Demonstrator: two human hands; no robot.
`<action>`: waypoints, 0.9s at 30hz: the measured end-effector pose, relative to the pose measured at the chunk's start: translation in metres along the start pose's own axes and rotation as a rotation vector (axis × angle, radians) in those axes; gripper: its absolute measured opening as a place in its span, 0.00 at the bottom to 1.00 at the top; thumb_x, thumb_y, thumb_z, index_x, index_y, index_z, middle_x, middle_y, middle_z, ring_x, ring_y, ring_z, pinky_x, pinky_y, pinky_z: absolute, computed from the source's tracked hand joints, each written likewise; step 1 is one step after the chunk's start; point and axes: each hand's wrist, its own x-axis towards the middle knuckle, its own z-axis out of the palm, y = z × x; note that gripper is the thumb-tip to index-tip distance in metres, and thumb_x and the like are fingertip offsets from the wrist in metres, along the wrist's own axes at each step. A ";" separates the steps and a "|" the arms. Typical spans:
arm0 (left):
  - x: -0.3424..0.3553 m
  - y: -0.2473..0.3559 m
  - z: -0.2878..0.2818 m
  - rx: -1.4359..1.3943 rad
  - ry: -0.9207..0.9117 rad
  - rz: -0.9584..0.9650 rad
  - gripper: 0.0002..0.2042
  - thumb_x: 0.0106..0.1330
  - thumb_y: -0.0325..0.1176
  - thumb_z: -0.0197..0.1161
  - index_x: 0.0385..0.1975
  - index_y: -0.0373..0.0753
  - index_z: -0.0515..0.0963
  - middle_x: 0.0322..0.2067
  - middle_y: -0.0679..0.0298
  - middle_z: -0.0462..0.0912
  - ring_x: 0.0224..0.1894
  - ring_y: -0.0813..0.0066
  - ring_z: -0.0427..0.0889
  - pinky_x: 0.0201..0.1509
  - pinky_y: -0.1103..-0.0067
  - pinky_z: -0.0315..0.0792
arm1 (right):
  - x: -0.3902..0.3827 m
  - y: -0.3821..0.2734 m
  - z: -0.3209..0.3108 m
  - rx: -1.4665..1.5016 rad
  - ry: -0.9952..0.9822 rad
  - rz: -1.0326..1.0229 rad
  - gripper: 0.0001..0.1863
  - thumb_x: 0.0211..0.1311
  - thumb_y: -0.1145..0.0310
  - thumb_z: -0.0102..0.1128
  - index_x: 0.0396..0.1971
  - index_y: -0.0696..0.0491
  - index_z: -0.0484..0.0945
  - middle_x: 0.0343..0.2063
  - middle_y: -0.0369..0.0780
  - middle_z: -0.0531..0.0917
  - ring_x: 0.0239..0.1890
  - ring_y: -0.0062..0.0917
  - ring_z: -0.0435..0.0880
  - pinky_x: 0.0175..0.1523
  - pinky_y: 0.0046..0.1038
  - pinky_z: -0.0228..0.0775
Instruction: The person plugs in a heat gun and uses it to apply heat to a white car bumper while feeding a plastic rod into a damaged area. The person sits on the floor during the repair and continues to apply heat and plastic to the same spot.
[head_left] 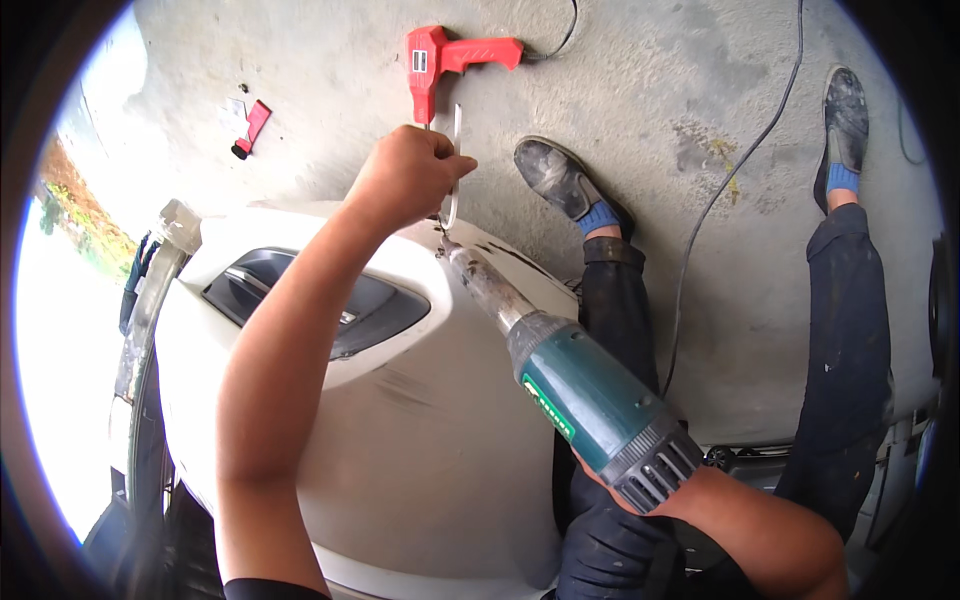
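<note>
At 6 to 9 o'clock a white car panel [440,470] was placed. At 4 o'clock a green heat gun [592,395] was held by the right hand [692,497], its fingers mostly hidden; the panel's edge was aimed at. Toward 12 o'clock a white rod [457,192] was pinched by the left hand [405,175]. Heating seemed in hand; steady rod guidance was probably called for. At 5 o'clock pale lettering was borne by a green label [548,408].

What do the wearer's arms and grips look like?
Left grip: no glove. Left forearm: bare, no watch or band visible; a dark short sleeve shows at the lower edge. Right forearm: bare, no sleeve in view; mostly hidden past the wrist.
</note>
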 end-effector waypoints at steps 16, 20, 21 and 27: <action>0.002 -0.002 0.000 0.034 -0.035 0.006 0.14 0.60 0.38 0.65 0.27 0.30 0.82 0.19 0.60 0.82 0.20 0.75 0.79 0.29 0.76 0.74 | -0.011 0.006 -0.008 -0.189 -0.123 0.080 0.13 0.58 0.64 0.51 0.42 0.48 0.77 0.42 0.37 0.81 0.45 0.27 0.79 0.53 0.31 0.70; 0.001 -0.002 0.002 -0.012 -0.027 0.017 0.13 0.61 0.37 0.64 0.22 0.32 0.79 0.17 0.64 0.78 0.16 0.80 0.74 0.22 0.79 0.69 | -0.011 0.005 -0.003 -0.067 -0.013 0.020 0.11 0.61 0.70 0.55 0.43 0.53 0.77 0.39 0.40 0.82 0.40 0.30 0.81 0.46 0.32 0.73; 0.001 -0.002 0.003 -0.025 -0.017 0.030 0.14 0.61 0.37 0.64 0.20 0.33 0.78 0.16 0.66 0.77 0.14 0.82 0.72 0.19 0.81 0.67 | -0.012 0.002 -0.003 0.059 -0.050 0.155 0.13 0.62 0.69 0.51 0.46 0.52 0.75 0.41 0.38 0.81 0.43 0.27 0.80 0.50 0.30 0.72; 0.000 -0.002 0.003 -0.011 -0.033 0.018 0.13 0.62 0.37 0.64 0.21 0.33 0.78 0.16 0.66 0.77 0.14 0.82 0.72 0.20 0.81 0.67 | -0.013 -0.004 -0.006 -0.283 -0.069 -0.143 0.15 0.70 0.65 0.40 0.50 0.53 0.70 0.45 0.36 0.79 0.47 0.22 0.78 0.56 0.24 0.70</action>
